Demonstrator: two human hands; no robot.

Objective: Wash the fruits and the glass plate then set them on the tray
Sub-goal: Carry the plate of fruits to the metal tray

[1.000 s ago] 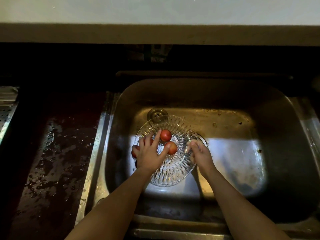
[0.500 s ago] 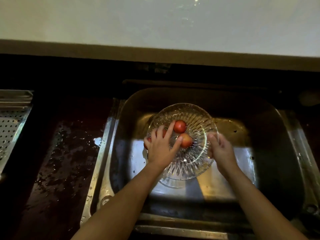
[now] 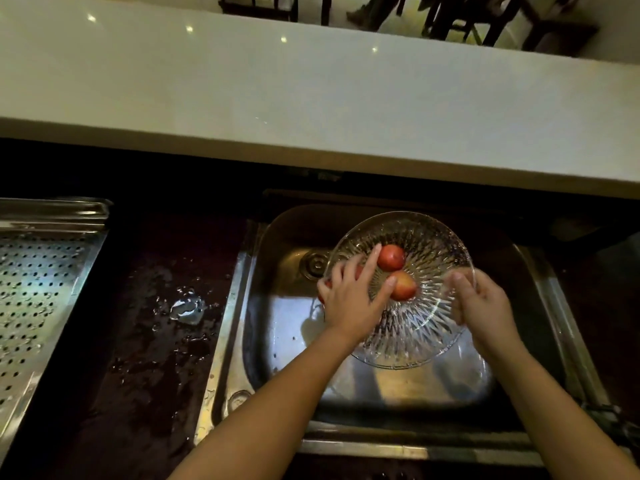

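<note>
A ribbed glass plate (image 3: 415, 327) is held above the steel sink (image 3: 277, 327). Two red-orange fruits (image 3: 391, 257) (image 3: 403, 286) lie in it, and a third red fruit (image 3: 358, 270) shows partly under my fingers. My left hand (image 3: 351, 297) grips the plate's left rim, fingers spread over the fruits. My right hand (image 3: 485, 308) grips the plate's right rim. The perforated metal tray (image 3: 38, 282) lies at the far left on the counter.
A dark wet countertop (image 3: 152, 323) with a water puddle separates the tray from the sink. The sink drain (image 3: 313, 263) sits at the back left of the basin. A pale raised ledge (image 3: 311, 98) runs across behind the sink.
Both hands have lifted the plate with the fruits up off the sink floor. The view has tilted upward, showing more of the ledge and the tray.
</note>
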